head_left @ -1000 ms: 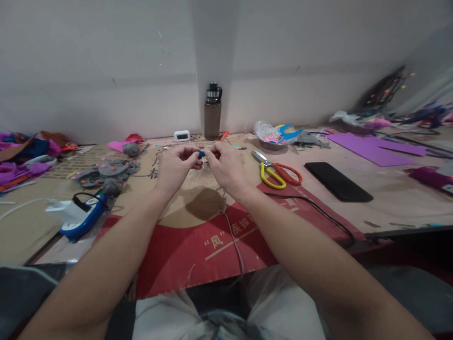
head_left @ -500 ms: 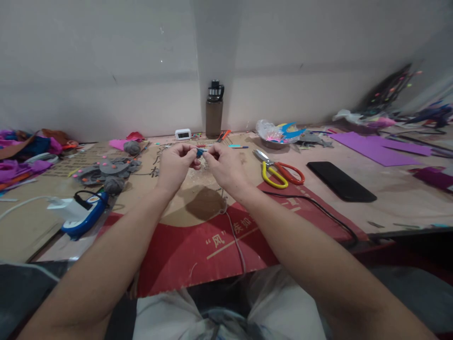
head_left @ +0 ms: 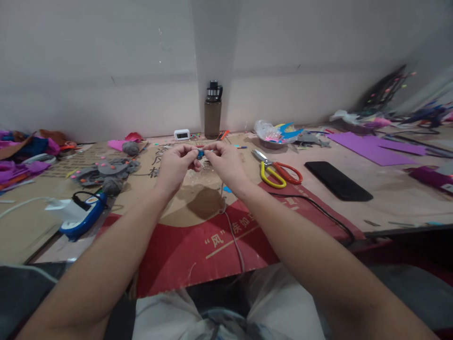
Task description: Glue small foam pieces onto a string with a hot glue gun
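Note:
Over the middle of the cardboard, my left hand (head_left: 179, 163) and my right hand (head_left: 225, 161) meet with their fingertips almost together. Between them is a small blue piece (head_left: 200, 154), pinched by both hands and largely covered by the fingers, so its exact kind is unclear. Grey yarn (head_left: 229, 217) hangs below my right hand and runs down over the red part of the cardboard (head_left: 170, 259). Beside my right wrist, a small flat blue scrap (head_left: 227, 189) shows on the cardboard.
Scissors (head_left: 274, 170) with yellow and red handles and a black phone (head_left: 338, 181) lie to the right. Behind stand a bottle (head_left: 213, 115), a small digital clock (head_left: 181, 135) and a bowl (head_left: 274, 143) of scraps. Grey felt pieces (head_left: 102, 172) and a blue power strip (head_left: 83, 219) are at left.
The blue piece between my fingertips shows a little more than before. A flat blue scrap has come into sight beside my right wrist. Both hands stay nearly in place.

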Motion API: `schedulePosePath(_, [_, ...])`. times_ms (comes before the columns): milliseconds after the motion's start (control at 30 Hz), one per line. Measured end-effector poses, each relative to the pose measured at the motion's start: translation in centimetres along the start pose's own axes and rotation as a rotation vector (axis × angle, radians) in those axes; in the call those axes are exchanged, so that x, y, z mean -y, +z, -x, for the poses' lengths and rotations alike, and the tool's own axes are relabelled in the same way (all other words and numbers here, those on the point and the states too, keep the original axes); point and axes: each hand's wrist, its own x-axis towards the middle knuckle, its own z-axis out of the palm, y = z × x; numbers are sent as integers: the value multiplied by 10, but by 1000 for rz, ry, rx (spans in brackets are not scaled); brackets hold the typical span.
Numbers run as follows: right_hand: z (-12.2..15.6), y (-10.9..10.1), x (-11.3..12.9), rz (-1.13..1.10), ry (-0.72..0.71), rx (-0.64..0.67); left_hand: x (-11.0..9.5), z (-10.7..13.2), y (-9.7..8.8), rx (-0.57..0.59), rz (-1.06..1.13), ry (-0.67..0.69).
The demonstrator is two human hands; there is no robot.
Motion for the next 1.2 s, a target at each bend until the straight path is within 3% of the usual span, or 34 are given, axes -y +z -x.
schedulePosePath(100, [-2,1,-2,-91,38,19,1,-1,-1,12,95,-52])
schedulePosePath(333, [-7,2,-9,-236,164,13,-2,-10,-12,95,313,-314])
schedulePosePath(467, [-5,-1,-8,-144,132,-2,-6,-8,-13,128,198,-250])
schedulePosePath(733, [1,3,-6,64,-75,30,-16,1,-6,105,-268,-17])
schedulePosePath(833, [1,2,-7,89,-87,32,-16,0,-8,133,-254,-34])
schedulePosePath(1033, [1,-3,-5,138,-63,26,-11,-8,-20,261,-65,-237])
schedulePosePath(1200, [3,-5,-1,251,-116,63,-20,-2,-16,277,-317,-154])
